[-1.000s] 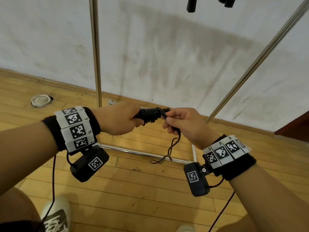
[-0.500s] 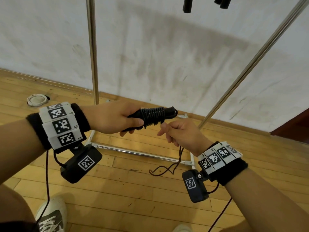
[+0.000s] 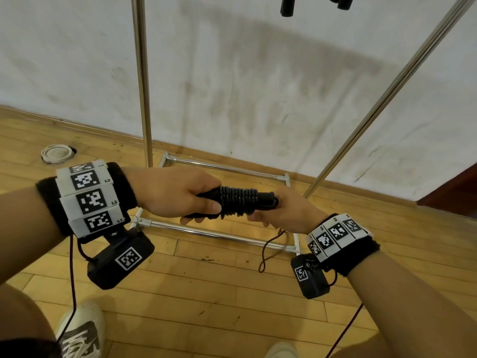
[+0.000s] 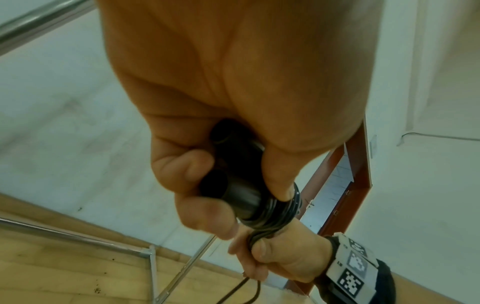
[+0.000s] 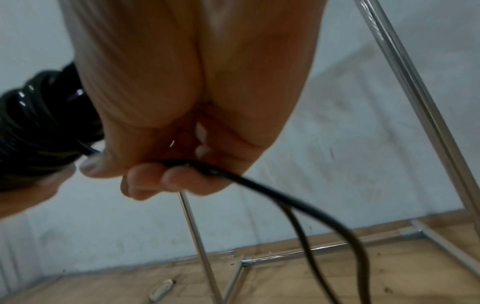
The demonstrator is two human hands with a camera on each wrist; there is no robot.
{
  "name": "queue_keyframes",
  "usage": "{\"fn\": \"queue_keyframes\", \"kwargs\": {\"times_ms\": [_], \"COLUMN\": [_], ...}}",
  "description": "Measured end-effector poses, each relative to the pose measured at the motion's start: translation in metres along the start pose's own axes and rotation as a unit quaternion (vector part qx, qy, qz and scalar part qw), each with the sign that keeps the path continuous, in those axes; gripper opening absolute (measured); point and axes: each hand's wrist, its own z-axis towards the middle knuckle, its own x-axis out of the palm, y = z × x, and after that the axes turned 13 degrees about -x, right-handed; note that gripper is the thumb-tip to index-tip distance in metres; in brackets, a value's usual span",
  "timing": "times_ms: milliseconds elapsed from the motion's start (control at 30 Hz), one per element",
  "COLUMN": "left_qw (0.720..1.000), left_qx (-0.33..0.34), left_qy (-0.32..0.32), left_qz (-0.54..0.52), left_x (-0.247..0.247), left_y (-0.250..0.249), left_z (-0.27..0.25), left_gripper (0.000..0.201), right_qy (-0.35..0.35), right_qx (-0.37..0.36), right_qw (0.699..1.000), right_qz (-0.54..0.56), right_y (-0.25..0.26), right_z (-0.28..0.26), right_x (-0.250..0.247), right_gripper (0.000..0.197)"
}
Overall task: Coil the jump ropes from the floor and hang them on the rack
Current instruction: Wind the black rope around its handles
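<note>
Jump rope (image 3: 238, 201), black: one in hand, held level in front of the person, above the floor and just before the rack base. Cord wound in tight turns around two handles laid side by side; both butt ends show in the left wrist view (image 4: 215, 185). A short loop of unwound cord (image 3: 268, 250) hangs below.

Left hand (image 3: 178, 193): fingers and thumb curled tight around the two handles, thumb pressed beside the first turns.

Right hand (image 3: 286, 215): fingers curled, pinching the loose cord where it leaves the winding; two strands trail down from the fingers (image 5: 166, 179).

Rack (image 3: 140, 81): one, chrome tube, two uprights rising from a rectangular base frame on the floor, against the wall.

Other handles (image 3: 287, 6): black, three ends counted, hanging at the top edge of the head view.

Floor (image 3: 206, 301): wooden boards. One white round fitting (image 3: 56, 153) set in it at left. Shoes: two, the left one (image 3: 80, 332) grey and white.
</note>
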Motion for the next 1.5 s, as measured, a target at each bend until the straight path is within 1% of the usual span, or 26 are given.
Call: {"fn": "queue_keyframes", "kwargs": {"times_ms": [33,67,133,167,233,300,367,433,467,500,633,700,767,833,900,967,1067,1133,1200,1300,1367,1400,1500], "left_qw": [1.0,1.0,0.999,0.998,0.997,0.996,0.996,0.995,0.994,0.992,0.987,0.985,0.984,0.984,0.981,0.979,0.975,0.971,0.968,0.969,0.972,0.974,0.979], "left_qx": [-0.001,-0.002,-0.008,-0.013,-0.022,-0.024,-0.029,-0.04,-0.047,-0.054,-0.076,-0.085,-0.088,-0.09,-0.094,-0.098,-0.09,-0.081,-0.078,-0.073,-0.066,-0.06,-0.036], "left_qy": [0.003,0.006,0.01,0.014,0.027,0.037,0.039,0.034,0.03,0.026,0.009,-0.003,-0.019,-0.04,-0.065,-0.098,-0.155,-0.191,-0.213,-0.226,-0.222,-0.218,-0.198], "left_qz": [0.006,0.015,0.044,0.057,0.07,0.071,0.071,0.083,0.096,0.109,0.144,0.151,0.151,0.152,0.155,0.152,0.131,0.117,0.102,0.073,0.042,0.024,-0.027], "left_x": [0.001,0.003,0.007,0.009,0.014,0.017,0.019,0.018,0.017,0.016,0.017,0.018,0.017,0.015,0.012,0.01,0.005,0.002,-0.001,-0.006,-0.007,-0.008,-0.009], "left_y": [0.0,0.0,0.0,0.0,0.001,0.001,0.001,0.002,0.003,0.004,0.007,0.008,0.008,0.008,0.008,0.009,0.01,0.009,0.009,0.009,0.009,0.008,0.007], "left_z": [0.0,0.0,0.001,0.003,0.005,0.007,0.008,0.009,0.01,0.011,0.016,0.018,0.021,0.023,0.025,0.027,0.028,0.028,0.027,0.024,0.022,0.021,0.017], "left_gripper": [0.012,0.012,0.014,0.015,0.015,0.014,0.015,0.016,0.017,0.018,0.017,0.017,0.016,0.015,0.014,0.013,0.015,0.016,0.018,0.018,0.015,0.015,0.016], "right_qy": [0.005,0.016,0.045,0.053,0.045,0.023,0.021,0.033,0.029,0.017,-0.036,-0.07,-0.097,-0.099,-0.094,-0.101,-0.127,-0.14,-0.156,-0.194,-0.202,-0.201,-0.187], "right_qx": [-0.01,-0.024,-0.048,-0.055,-0.078,-0.095,-0.066,-0.025,-0.016,-0.017,-0.024,-0.007,0.018,0.027,0.024,0.015,0.003,-0.01,-0.028,-0.032,-0.022,-0.016,0.014], "right_qw": [0.999,0.996,0.99,0.987,0.984,0.981,0.975,0.959,0.955,0.957,0.98,0.993,0.995,0.994,0.994,0.992,0.983,0.976,0.969,0.953,0.945,0.942,0.945], "right_qz": [-0.045,-0.081,-0.128,-0.14,-0.153,-0.168,-0.211,-0.279,-0.295,-0.289,-0.192,-0.098,-0.006,0.033,0.044,0.071,0.136,0.166,0.189,0.231,0.258,0.267,0.267], "right_y": [-0.002,-0.003,-0.002,-0.001,0.001,0.002,0.0,-0.002,-0.002,-0.001,0.006,0.012,0.02,0.026,0.031,0.034,0.039,0.041,0.041,0.039,0.036,0.034,0.028], "right_z": [0.0,0.0,0.002,0.003,0.004,0.004,0.005,0.006,0.007,0.007,0.011,0.012,0.012,0.011,0.01,0.008,0.006,0.005,0.005,0.005,0.006,0.006,0.006], "right_x": [-0.002,-0.003,-0.006,-0.006,-0.007,-0.007,-0.008,-0.012,-0.013,-0.013,-0.013,-0.014,-0.016,-0.016,-0.014,-0.014,-0.012,-0.008,-0.003,0.005,0.009,0.011,0.017], "right_gripper": [0.019,0.022,0.013,0.015,0.02,0.017,0.022,0.036,0.039,0.039,0.033,0.032,0.037,0.034,0.026,0.019,0.014,0.017,0.02,0.015,0.012,0.014,0.035]}}
